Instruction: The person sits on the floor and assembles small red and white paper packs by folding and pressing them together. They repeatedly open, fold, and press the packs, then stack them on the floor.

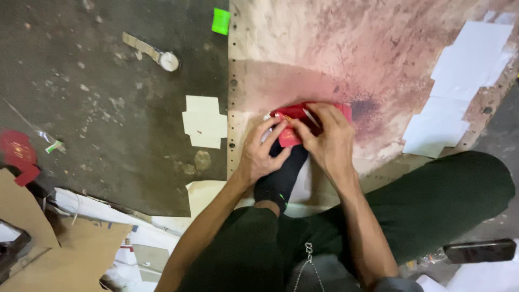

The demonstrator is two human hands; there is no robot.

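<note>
Head view: both hands grip a red folded paper piece (294, 121) lying on the stained board (378, 59) just beyond a black-socked foot (281, 181). Left hand (258, 154) pinches its near edge; right hand (330, 140) presses on top, fingers curled. A wristwatch (162, 57) lies well apart.

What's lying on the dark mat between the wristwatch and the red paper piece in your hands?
In the head view, a cream die-cut paper blank lies on the dark mat between the wristwatch and the red paper piece.

Dim, uneven indoor light, brighter toward the upper right.
Soft shadow cast beneath both hands (303, 143); mild blur throughout, corners darkened, slight wide-angle stretch.
</note>
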